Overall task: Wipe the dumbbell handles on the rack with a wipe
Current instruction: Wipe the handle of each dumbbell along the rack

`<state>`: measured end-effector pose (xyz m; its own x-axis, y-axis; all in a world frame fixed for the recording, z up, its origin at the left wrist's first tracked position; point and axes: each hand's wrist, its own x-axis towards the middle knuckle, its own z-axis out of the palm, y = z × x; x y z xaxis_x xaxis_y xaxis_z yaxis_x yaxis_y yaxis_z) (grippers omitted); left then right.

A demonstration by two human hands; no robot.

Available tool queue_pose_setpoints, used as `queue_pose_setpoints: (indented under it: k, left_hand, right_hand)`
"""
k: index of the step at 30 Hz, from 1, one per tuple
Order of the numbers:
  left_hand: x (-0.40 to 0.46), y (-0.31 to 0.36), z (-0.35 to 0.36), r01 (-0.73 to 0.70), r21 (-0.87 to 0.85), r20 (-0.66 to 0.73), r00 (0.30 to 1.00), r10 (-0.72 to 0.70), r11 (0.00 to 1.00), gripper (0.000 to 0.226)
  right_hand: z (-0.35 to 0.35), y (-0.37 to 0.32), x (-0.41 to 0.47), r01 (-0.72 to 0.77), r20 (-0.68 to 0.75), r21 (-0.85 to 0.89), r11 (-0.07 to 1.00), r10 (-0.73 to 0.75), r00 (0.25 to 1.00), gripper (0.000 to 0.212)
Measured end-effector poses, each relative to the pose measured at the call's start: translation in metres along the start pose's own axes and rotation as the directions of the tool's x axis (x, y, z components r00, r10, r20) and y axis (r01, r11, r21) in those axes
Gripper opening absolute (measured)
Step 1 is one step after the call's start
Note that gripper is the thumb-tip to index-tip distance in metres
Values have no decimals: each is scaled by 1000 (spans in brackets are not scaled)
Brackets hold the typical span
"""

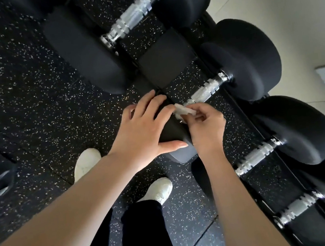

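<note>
Speckled gym floor [14, 86], dumbbells on the rack [236, 103].
Left hand [145, 129] lies flat on a dumbbell head [171, 132]; right hand [206, 124] pinches the wipe [183, 110] on the handle [205, 91].

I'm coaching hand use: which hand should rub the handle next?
Right. The right hand already pinches the wipe at the handle's near end; the left hand lies flat on the dumbbell head.

Right hand [205, 126] pinches wipe [184, 111] at dumbbell handle [205, 92]; left hand [147, 129] steadies.
</note>
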<state>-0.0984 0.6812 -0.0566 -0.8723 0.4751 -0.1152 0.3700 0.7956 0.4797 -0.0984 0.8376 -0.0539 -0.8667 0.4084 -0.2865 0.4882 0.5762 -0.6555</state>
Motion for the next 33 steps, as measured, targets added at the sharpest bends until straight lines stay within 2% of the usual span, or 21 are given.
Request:
queue_pose_setpoints:
  k: [4, 10, 19, 23, 28, 33]
  left_hand:
    - [-2, -2, 3, 8, -40, -42, 999, -10, 999, 77]
    - [-3, -4, 5, 36, -91, -28, 999, -39, 995, 82]
    - [-2, -3, 6, 39, -135, -70, 996, -49, 990, 79]
    - [-2, -3, 6, 40, -126, -62, 997, -48, 991, 79]
    - [-2, -3, 6, 49, -128, -41, 998, -54, 991, 80]
    - [-3, -3, 6, 43, -122, -49, 998, -49, 992, 80]
  right_hand:
    - [0, -5, 6, 102, 51, -137, 985, -96, 994, 5]
    - [1, -11, 12, 84, 139, -279, 957, -46, 989, 11]
    - [6, -28, 23, 86, 136, -420, 903, -30, 990, 16]
    - [4, -33, 36, 94, 77, -513, 853, -64, 995, 13]
    - [-19, -37, 65, 53, -61, -482, 875, -94, 994, 14]
    - [-20, -29, 68, 52, -254, -391, 919, -162, 954, 18]
